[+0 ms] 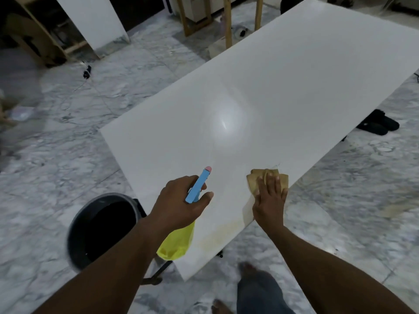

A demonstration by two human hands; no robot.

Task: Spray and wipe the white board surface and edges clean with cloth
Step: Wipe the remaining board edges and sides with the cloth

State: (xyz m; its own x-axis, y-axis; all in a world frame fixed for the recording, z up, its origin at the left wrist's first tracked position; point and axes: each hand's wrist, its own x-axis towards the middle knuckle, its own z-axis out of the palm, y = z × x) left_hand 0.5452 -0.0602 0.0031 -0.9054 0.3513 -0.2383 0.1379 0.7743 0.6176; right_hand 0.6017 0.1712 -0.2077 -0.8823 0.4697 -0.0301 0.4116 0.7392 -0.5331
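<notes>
Marble flooring (68, 132) surrounds the stiff, slick white board (260, 87). Fingers of the left hand (181, 205) curl round the spray bottle (198, 184) at its neck. Beneath the flat, spread fingers (271, 182) of the right hand (269, 200) lies the soft, light cloth (252, 180), probably best handled pressed under the palm.

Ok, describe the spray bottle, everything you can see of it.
The spray bottle looks plastic: a light blue spray head with a pink nozzle tip and a translucent yellow body. The left hand grips its neck, fingers curled round the blue head, hiding the trigger. It hangs tilted, nozzle aimed forward across the white board, body dangling over the board's near left edge. Liquid level cannot be told.
</notes>
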